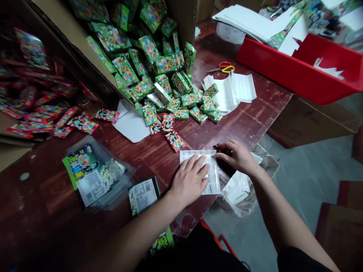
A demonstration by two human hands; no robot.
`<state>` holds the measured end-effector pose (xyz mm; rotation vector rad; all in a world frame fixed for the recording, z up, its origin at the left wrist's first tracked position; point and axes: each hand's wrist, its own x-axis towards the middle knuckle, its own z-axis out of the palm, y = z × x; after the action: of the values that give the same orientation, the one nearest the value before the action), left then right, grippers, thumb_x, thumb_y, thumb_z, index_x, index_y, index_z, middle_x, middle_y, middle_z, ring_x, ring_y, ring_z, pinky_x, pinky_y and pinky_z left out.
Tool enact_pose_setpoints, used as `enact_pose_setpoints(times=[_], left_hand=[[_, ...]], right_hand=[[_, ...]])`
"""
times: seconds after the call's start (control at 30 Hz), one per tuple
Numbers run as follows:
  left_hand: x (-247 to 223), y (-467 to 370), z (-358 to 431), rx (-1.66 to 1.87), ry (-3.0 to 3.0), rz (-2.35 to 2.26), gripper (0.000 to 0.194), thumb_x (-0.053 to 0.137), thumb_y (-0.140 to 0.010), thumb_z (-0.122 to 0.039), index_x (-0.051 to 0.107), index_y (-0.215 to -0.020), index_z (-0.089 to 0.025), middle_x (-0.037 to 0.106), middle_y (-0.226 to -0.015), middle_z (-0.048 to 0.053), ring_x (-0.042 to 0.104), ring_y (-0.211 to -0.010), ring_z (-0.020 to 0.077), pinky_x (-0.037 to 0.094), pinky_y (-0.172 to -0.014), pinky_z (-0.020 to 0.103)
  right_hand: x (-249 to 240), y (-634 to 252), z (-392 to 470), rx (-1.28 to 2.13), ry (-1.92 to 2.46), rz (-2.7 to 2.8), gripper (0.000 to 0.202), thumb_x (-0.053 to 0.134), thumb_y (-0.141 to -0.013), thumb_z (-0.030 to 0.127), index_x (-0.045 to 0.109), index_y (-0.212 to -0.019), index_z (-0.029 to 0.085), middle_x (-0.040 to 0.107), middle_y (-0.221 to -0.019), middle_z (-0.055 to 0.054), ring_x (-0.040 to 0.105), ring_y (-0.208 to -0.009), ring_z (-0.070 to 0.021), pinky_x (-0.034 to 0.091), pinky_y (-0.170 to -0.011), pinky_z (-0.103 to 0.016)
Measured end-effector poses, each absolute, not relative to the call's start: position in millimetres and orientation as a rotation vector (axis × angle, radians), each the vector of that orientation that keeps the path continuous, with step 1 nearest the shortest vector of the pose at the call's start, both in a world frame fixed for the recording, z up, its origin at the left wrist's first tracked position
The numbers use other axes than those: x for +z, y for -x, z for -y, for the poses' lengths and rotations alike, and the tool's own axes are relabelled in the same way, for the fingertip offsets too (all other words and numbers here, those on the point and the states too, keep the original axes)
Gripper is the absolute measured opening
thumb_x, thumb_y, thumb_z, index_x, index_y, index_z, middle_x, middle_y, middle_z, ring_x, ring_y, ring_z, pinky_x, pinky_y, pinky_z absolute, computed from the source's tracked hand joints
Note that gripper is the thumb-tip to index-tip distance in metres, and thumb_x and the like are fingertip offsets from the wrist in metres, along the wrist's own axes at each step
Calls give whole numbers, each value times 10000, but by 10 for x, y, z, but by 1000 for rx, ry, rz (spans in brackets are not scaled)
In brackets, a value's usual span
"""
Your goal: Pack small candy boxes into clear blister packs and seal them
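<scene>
A flat plastic packaging bag [213, 180], whitish with faint round print, lies near the table's front edge. My left hand [189, 179] rests flat on it, fingers spread, covering its left and middle part. At the bag's top right corner, my right hand [234, 155] has thumb and index finger pinched together on the edge; the fingertips partly hide what they grip. Just beyond the bag are a few red small packets [175, 141] and a pile of green small boxes [188, 99]. Printed clear bags [92, 173] are stacked to the left, and another printed bag [144, 195] lies by my left forearm.
A carton [93, 62] spills green boxes at the back; red packets [53, 113] heap at left. Scissors [221, 69] and white paper slips [244, 87] lie beyond. A red bin [283, 70] stands back right. A lined waste container [241, 196] sits below the table edge.
</scene>
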<state>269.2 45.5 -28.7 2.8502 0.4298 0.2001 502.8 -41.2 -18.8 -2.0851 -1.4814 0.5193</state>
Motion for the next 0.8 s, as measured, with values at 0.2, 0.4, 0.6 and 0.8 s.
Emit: enact_pose_setpoints(times=[0.2,0.4,0.6,0.8], left_hand=[[-327,-2668,-434,183,-2875,-450,487,450,-1014,-475,541,-1433,-245,404,-1614,37,306,-1507,295,295,-1212,497],[-335,-2669,-413,200,-2880,-439,479,437,-1019,-465,546,-1426,-236,438,-1592,45,298,-1508,293,283,-1216,487],[-294,-2676,-422,200,-2871,-429,443,490,-1000,-454,585,-1370,-228,478,-1557,60,351,-1473,303,309,-1191,482],[-182,-2596,-323,345,-2876,-399,331,563,-978,-376,659,-1241,-198,580,-1442,55,427,-1411,260,350,-1175,417]], right_hand=[[-33,-5051,259,483,1949,1759,154,603,-965,327,716,-990,226,693,-964,-72,642,-899,-226,497,-836,-374],[93,-4980,206,350,1843,1627,151,576,-986,342,676,-998,230,679,-986,-75,626,-887,-216,494,-795,-352],[-1,-4839,169,393,1849,1799,404,621,-958,281,561,-1357,269,746,-995,-53,642,-865,-237,474,-876,-438],[117,-4671,372,602,1517,1373,565,669,-926,295,462,-1452,292,648,-1000,-34,630,-892,-187,514,-834,-338]])
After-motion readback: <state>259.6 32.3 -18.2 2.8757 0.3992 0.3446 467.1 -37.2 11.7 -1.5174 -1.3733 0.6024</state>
